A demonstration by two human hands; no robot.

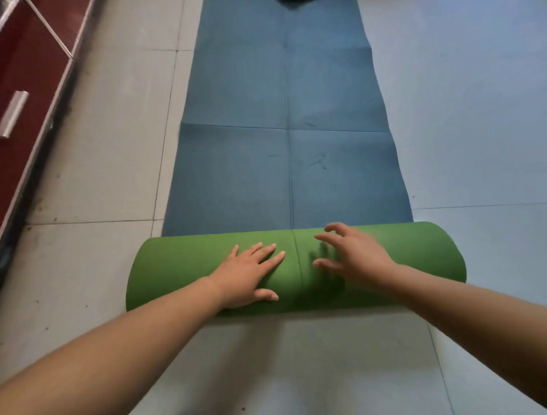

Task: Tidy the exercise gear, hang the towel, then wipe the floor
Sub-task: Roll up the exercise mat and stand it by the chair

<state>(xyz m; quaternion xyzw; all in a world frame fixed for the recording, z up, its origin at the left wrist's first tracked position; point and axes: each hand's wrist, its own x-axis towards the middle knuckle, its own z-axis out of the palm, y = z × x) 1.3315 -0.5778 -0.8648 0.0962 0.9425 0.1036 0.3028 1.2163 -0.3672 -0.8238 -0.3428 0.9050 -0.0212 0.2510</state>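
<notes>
While the left hand point(248, 272) lies flat on the green roll point(177, 266), palm down with its fingers straight and the thumb stretched toward the person, the right hand point(352, 254) sits just beside it over the same roll, fingers spread and loosely bent around nothing (it is blurred, and its shadow falls on the green beneath it, so whether it touches cannot be told). Both hands are near the middle of the roll, one on each side of a crease line. Beyond the fingertips the mat point(281, 118) runs away flat, blue side up, marked by fold lines. At its far end, well ahead of the hands, a dark thing point(293, 3) is cut off by the frame. Grey tiled floor point(103, 177) lies under and around everything. Far to the left of the left hand stands a dark red cabinet point(26, 74) with a metal handle point(13, 114).
</notes>
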